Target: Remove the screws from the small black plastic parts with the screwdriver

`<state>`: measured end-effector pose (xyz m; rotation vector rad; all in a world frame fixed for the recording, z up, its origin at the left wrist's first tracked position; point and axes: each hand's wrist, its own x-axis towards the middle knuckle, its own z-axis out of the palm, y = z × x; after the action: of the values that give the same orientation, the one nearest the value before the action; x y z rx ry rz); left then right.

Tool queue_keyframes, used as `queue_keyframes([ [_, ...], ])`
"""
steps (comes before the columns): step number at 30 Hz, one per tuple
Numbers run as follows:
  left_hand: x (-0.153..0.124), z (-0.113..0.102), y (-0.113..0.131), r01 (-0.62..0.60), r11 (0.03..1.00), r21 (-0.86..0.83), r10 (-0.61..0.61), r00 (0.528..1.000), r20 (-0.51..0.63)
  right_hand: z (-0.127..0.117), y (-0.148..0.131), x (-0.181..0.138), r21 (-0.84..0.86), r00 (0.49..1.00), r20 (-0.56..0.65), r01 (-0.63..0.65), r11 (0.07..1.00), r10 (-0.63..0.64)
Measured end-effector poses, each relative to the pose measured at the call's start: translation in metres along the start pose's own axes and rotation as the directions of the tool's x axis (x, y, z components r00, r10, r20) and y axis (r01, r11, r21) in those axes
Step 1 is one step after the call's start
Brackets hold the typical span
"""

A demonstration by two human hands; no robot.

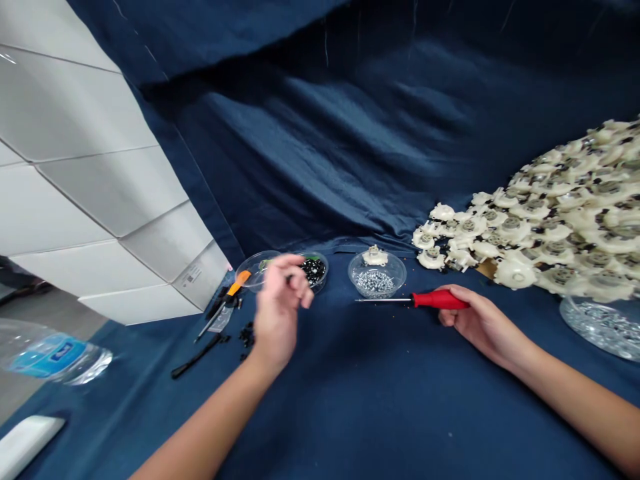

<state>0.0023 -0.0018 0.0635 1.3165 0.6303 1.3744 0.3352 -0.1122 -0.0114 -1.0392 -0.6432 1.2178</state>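
My right hand (475, 321) is closed round the red handle of a screwdriver (430, 299), whose thin metal shaft points left just in front of a clear dish of small silver screws (376, 279). A cream plastic part (375, 255) rests on that dish's far rim. My left hand (279, 308) hovers above the blue cloth, fingers curled in a pinch near a clear dish of small black pieces (315, 270). What the pinch holds, if anything, is too blurred to see.
A big heap of cream round plastic parts (560, 213) fills the right side, with a clear bowl of silver screws (603, 327) below it. An orange-handled tool (226, 303), a black strip (197, 357) and loose black bits lie left. White stacked cartons (100, 180) and a water bottle (53, 357) stand far left.
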Motion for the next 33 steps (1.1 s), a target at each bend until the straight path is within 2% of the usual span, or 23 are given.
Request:
queue_keyframes([
  [2, -0.008, 0.005, -0.03, 0.202, 0.979, 0.01, -0.2, 0.964, 0.176, -0.001, 0.0, 0.001, 0.007, 1.0, 0.0, 0.0, 1.0, 0.0],
  [4, -0.015, 0.009, -0.055, 0.305, 0.951, 0.054, -0.308, 0.911, 0.274, -0.003, 0.0, 0.001, 0.007, 1.0, -0.001, -0.002, 1.0, 0.002],
  [6, -0.019, 0.009, -0.068, 0.357, 0.929, 0.097, -0.368, 0.859, 0.356, -0.004, -0.001, 0.001, 0.002, 1.0, -0.002, -0.006, 1.0, 0.006],
  [8, -0.019, 0.006, -0.071, 0.379, 0.917, 0.121, -0.394, 0.823, 0.409, -0.004, -0.001, 0.0, -0.008, 1.0, -0.004, -0.008, 1.0, 0.008],
  [13, -0.016, -0.001, -0.067, 0.397, 0.906, 0.146, -0.416, 0.772, 0.48, -0.004, 0.0, 0.0, -0.033, 1.0, -0.008, -0.003, 0.999, 0.003],
  [18, -0.014, -0.002, -0.071, 0.412, 0.903, 0.124, -0.416, 0.761, 0.497, -0.005, 0.0, 0.0, -0.054, 1.0, -0.001, -0.004, 0.999, 0.004],
  [21, -0.013, -0.003, -0.071, 0.443, 0.887, 0.132, -0.45, 0.762, 0.465, -0.005, -0.001, -0.001, -0.058, 1.0, 0.006, -0.013, 0.998, 0.014],
  [25, -0.014, -0.001, -0.07, 0.504, 0.862, 0.05, -0.478, 0.777, 0.41, -0.006, -0.001, -0.002, -0.057, 1.0, -0.001, -0.022, 0.998, 0.022],
  [33, -0.015, 0.001, -0.072, 0.471, 0.878, 0.083, -0.463, 0.794, 0.393, -0.003, -0.003, -0.004, -0.08, 1.0, -0.004, -0.023, 0.997, 0.023],
])
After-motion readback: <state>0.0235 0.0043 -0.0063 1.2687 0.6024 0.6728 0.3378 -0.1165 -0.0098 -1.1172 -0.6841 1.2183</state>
